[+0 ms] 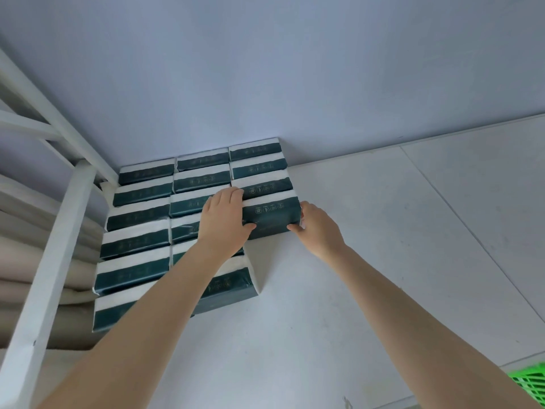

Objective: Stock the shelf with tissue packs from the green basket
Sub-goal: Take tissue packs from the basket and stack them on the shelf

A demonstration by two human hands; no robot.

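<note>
**Head cam: 16 packs on shelf (354, 261), both hands on the front one of the right col.**

Count: 16 packs in 3 cols running from the wall toward the front edge. That's 6 in the left col, 6 in the middle (one mostly hidden by a forearm) and 4 in the right. 2 hands, 1 basket w/ only a corner in view.

Packs are soft-wrapped rectangular blocks in glossy dark-teal film, w/ a white band along the top and small pale print on the front face. They sit tight one behind another, and the film shows light creases.

Held tissue pack (271, 215) is the frontmost of the right col, touching the pack behind it and just beside the middle col. Left hand (225, 219) grips its left end, fingers over the top, thumb on the front face. Right hand (317, 228) grips the right end, thumb at the lower front corner, fingers out of sight behind.

Shelf is flat matte white board w/ a seam line at right, against a pale lilac wall (295, 69). White painted frame bars (50, 261) stand at left, w/ beige rounded folds (17, 261) beyond, material unclear. Green basket (530, 382), plastic lattice, is btm right, well apart from the packs.
</note>
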